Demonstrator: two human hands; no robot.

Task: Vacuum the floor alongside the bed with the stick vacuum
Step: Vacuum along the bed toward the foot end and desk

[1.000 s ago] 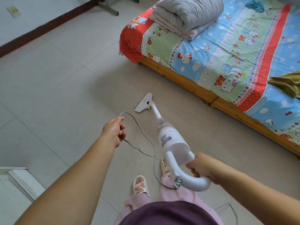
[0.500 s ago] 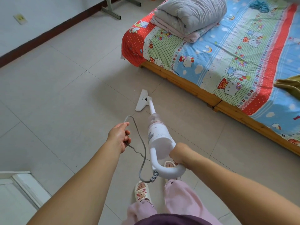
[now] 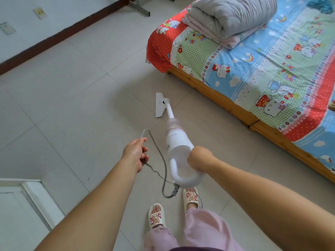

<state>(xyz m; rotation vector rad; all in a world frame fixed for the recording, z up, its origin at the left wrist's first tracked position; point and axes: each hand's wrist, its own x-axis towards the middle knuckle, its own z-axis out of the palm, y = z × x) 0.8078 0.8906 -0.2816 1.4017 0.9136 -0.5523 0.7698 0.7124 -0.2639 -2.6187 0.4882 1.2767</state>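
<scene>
A white stick vacuum [image 3: 176,142] slants down in front of me. Its flat floor head [image 3: 159,105] lies on the pale tiles, a short way left of the bed [image 3: 253,69]. My right hand [image 3: 198,158] grips the looped white handle at the vacuum's top. My left hand [image 3: 136,153] holds a loop of the grey power cord [image 3: 162,160], lifted off the floor to the left of the vacuum body. The cord runs on to the handle's lower end near my feet.
The bed has a wooden frame [image 3: 226,104] and a cartoon-print sheet, with a folded grey quilt [image 3: 230,15] at its far end. A dark skirting board [image 3: 54,35] runs along the wall at left. A white door frame [image 3: 27,196] is at lower left. My slippered feet [image 3: 157,214] stand below the handle.
The vacuum's floor head has turned and slid a little along the tiles, and my right hand drew the handle closer to my body. My left hand still holds the cord.
</scene>
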